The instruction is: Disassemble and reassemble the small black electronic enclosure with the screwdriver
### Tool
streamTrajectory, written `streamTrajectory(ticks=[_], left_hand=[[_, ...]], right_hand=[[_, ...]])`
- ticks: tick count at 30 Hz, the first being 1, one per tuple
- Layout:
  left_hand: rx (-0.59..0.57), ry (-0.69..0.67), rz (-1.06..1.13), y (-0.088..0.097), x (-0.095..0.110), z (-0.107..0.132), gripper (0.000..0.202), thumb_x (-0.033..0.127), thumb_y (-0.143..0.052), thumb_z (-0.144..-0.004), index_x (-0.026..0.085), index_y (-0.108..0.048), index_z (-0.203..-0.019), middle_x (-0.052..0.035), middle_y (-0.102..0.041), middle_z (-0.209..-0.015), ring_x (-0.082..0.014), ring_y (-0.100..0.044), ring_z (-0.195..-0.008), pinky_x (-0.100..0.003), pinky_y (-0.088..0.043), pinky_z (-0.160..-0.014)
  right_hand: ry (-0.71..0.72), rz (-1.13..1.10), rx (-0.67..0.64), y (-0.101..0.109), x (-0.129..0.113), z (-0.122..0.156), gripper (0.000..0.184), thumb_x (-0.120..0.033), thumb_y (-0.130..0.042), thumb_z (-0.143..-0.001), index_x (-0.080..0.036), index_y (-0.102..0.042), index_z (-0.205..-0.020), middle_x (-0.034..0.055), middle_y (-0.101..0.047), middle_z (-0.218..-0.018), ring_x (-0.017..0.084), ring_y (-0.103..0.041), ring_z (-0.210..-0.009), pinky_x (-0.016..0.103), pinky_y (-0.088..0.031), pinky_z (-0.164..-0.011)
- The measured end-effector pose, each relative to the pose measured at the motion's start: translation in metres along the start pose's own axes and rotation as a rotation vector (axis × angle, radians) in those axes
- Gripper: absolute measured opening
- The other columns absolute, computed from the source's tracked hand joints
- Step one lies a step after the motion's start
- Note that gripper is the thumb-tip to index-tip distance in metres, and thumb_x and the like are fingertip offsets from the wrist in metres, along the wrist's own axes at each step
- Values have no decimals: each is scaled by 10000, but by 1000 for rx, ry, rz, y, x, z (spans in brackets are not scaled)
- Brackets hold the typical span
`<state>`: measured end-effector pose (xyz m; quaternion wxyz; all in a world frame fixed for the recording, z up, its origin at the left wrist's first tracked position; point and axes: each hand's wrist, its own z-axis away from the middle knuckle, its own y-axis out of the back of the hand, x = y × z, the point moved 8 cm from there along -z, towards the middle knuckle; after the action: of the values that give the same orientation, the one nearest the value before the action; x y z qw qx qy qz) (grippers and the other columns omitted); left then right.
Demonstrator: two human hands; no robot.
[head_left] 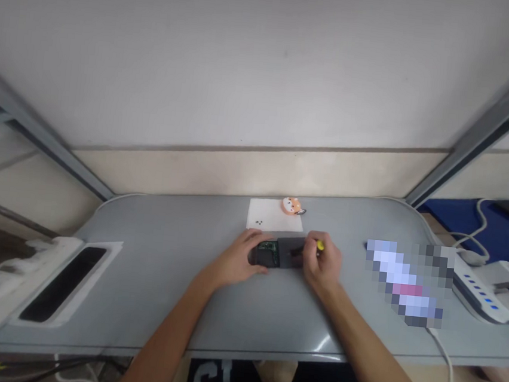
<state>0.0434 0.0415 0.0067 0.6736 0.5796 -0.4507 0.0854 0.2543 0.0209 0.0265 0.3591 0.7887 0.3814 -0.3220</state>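
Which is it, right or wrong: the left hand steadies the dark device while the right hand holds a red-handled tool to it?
Wrong on the colour. The head view shows the left hand steadying the dark device while the right hand holds a yellow-handled tool to it, not a red-handled one.

One dark device [280, 256], one yellow tool [320, 245], one white pad [279, 218] (three dark specks [258, 222] on it); one orange charm [291, 205]

Grey table [163, 248]: white sheet [272, 218], orange figurine [291, 205] at its far corner; power strip [474, 285] right; white tray [45, 260] left.
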Motion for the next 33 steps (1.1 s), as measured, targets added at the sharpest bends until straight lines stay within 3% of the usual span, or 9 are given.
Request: streamTrajectory(ticks=[5, 12, 19, 27, 33], left_hand=[[-17, -44, -8, 4, 3, 0, 666, 190, -839, -798, 369, -600, -1393, -44, -587, -1384, -280, -505, -1374, -491, -384, -1232], [-1, -65, -88, -1, 2, 3, 568, 242, -781, -856, 331, -603, -1388, -75, -577, -1394, -301, -494, -1368, -519, -398, -1204], [51, -138, -245, -16, 12, -2, 456, 313, -703, -940, 308, -599, -1384, -66, -580, -1446, -293, -477, -1385, -511, -348, -1214], [9, -96, -171, -15, -2, -4, 506, 286, -751, -914, 334, -586, -1390, -8, -638, -1413, -284, -461, -1361, -480, -378, -1192], [42, -127, -198, -13, 2, -3, 420, 274, -740, -917, 313, -629, -1320, -17, -646, -1401, -280, -474, -1360, -481, -373, -1183]], right_hand=[[-106, 34, 130, 20, 14, -7, 228, -390, -510, -966, -222, -606, -844, -17, -592, -616, 149, -525, -543, 282, -412, -584], [-134, 24, 210, 28, 18, -11, 230, -388, -498, -977, -225, -580, -837, -13, -590, -633, 152, -540, -557, 279, -412, -580], [-32, 13, 52, 8, 10, -5, 183, -381, -547, -962, -227, -620, -896, -31, -575, -602, 147, -501, -511, 290, -406, -573], [-58, -39, 73, 5, 16, -3, 190, -380, -533, -973, -227, -619, -898, -21, -610, -634, 152, -539, -537, 289, -422, -576], [0, -11, 54, 3, 7, -3, 194, -372, -535, -963, -222, -624, -878, -5, -629, -661, 151, -540, -567, 284, -427, -590]])
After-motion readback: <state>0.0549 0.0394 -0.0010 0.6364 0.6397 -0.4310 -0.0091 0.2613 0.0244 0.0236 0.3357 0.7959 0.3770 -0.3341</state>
